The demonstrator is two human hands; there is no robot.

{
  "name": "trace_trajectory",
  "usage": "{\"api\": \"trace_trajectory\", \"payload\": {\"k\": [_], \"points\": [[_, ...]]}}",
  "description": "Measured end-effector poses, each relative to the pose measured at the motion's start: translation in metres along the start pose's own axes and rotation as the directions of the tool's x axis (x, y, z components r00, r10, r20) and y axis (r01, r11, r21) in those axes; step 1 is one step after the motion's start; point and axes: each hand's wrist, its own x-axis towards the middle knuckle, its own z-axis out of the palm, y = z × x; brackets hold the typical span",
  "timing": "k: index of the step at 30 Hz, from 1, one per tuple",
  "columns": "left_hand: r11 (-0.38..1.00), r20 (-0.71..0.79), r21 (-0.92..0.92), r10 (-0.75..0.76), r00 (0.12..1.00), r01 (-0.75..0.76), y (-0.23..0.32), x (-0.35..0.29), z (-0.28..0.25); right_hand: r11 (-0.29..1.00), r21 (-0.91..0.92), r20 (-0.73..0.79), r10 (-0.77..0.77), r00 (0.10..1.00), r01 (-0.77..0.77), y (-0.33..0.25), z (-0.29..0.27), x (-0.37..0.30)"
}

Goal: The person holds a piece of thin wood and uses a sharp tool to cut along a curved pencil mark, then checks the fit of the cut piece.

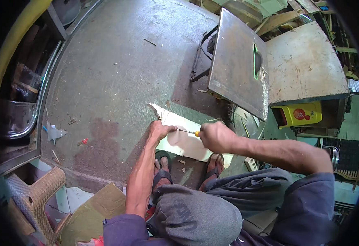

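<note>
My right hand [217, 136] is wrapped round the yellow handle of a screwdriver [191, 132]. Its thin shaft points left, and the tip meets a small dark spot on a pale, thin board [187, 148]. The board lies tilted in front of my feet, with one jagged, splintered corner at its upper left. At the board's left edge, my left hand [160, 130] grips it, thumb stretched over the top face toward the screwdriver tip. The other fingers of that hand are partly hidden. Whether a screw sits under the tip is too small to tell.
Sandalled feet [162, 168] stand at the board's near edge. A table saw [237, 61] with a slotted top stands beyond to the right, beside a worn wooden box [306, 61] and a yellow container [298, 115]. A woven stool [36, 192] is at lower left; scraps dot the concrete floor [118, 61].
</note>
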Motion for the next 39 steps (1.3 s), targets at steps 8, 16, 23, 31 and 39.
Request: {"api": "trace_trajectory", "payload": {"k": [8, 16, 23, 31, 39], "points": [[1.0, -0.004, -0.017, 0.026, 1.0, -0.026, 0.005, -0.011, -0.002, 0.608, -0.643, 0.059, -0.566, 0.822, 0.466, 0.003, -0.004, -0.022], [0.999, 0.005, 0.021, 0.044, 0.999, -0.044, 0.014, -0.013, -0.003, 0.917, 0.25, 0.241, 0.252, 0.937, -0.311, -0.003, -0.01, -0.002], [1.0, 0.043, -0.022, -0.009, 0.999, 0.01, 0.0, 0.002, -0.005, 0.736, -0.517, 0.124, -0.442, 0.889, 0.438, -0.001, 0.002, -0.013], [0.998, -0.01, -0.03, 0.055, 0.998, -0.056, 0.002, -0.007, -0.001, 0.836, -0.508, -0.035, -0.258, 0.965, 0.206, -0.012, -0.006, -0.016], [0.999, -0.005, 0.018, 0.047, 0.999, -0.047, -0.01, 0.011, 0.01, 0.796, 0.348, 0.41, 0.347, 0.843, -0.496, -0.012, -0.027, 0.011]]}}
